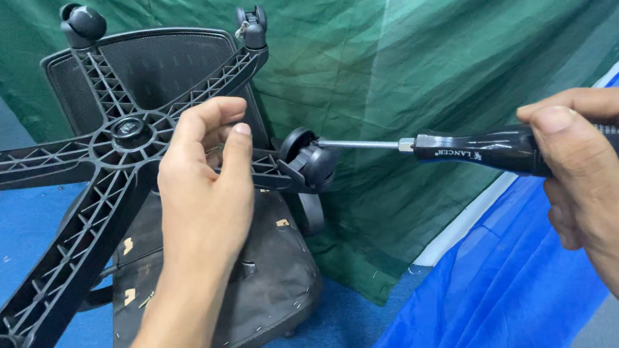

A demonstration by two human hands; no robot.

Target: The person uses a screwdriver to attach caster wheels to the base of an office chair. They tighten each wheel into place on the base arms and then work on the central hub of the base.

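Note:
An overturned black office chair lies with its five-arm star base [117, 132] facing me. My left hand [206, 184] grips one arm of the base, close to a black caster wheel [310, 159] at that arm's end. My right hand [597, 185] holds a screwdriver [494, 148] with a black handle. Its metal shaft runs left, and the tip sits against the caster wheel. Two more casters [84, 23] [252, 23] stick up at the ends of the upper arms.
The chair's seat underside [259, 284] and mesh backrest [166, 61] lie behind the base on a blue floor [13, 242]. A green cloth [424, 59] hangs behind. Blue cloth [503, 291] drapes at the lower right.

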